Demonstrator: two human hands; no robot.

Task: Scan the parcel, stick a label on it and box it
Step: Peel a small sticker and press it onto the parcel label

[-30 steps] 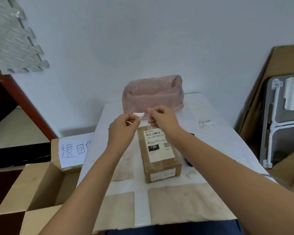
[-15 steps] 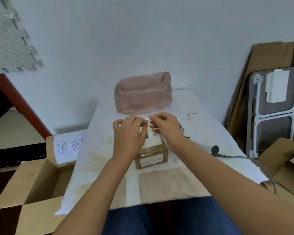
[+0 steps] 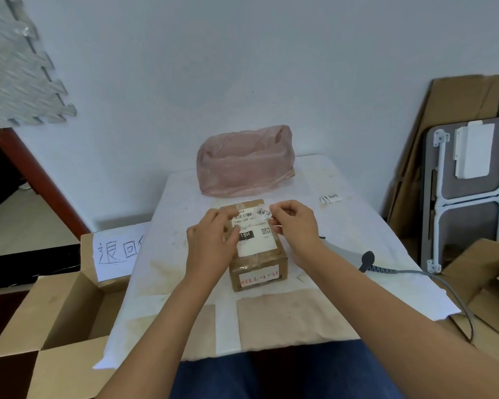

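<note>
- The small brown cardboard parcel [image 3: 257,249] lay at the middle of the white-covered desk [image 3: 357,240], its printed shipping sheet facing up
- The right hand [image 3: 296,226] pinched a small white handwritten label [image 3: 264,212] in closed fingers [image 3: 275,217], just above the parcel's far right corner
- The left hand [image 3: 211,243] rested on the parcel's left side, fingers curled; its grip could not be made out
- To stick it well, the label likely needed laying flat clear of the barcode, then smoothing down
- A grey corded scanner [image 3: 365,259] lay to the right, a pink plastic bag [image 3: 245,165] behind
- An open cardboard box [image 3: 55,315] stood on the floor at the left, beneath a white wall [image 3: 242,67]
</note>
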